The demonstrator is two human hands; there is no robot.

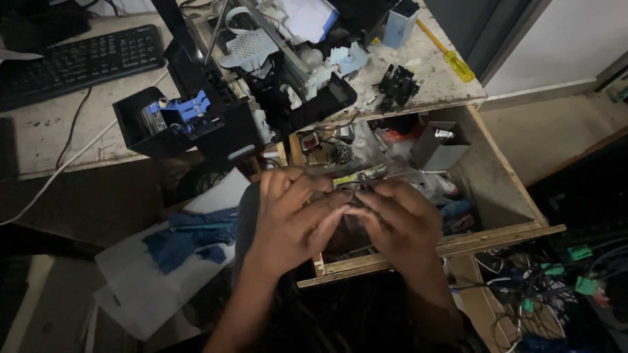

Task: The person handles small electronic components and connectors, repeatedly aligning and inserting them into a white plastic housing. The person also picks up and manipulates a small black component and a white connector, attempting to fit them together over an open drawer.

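The small dark part [358,186], pinched between both hands above the open wooden drawer [504,189], looks light, rigid and probably delicate, best held by its edges with the fingertips. The left hand [291,219] and right hand [399,219] meet over it, fingers curled and grasping it from either side, wrists low, just below the dismantled printer [261,85] on the desk [425,72].
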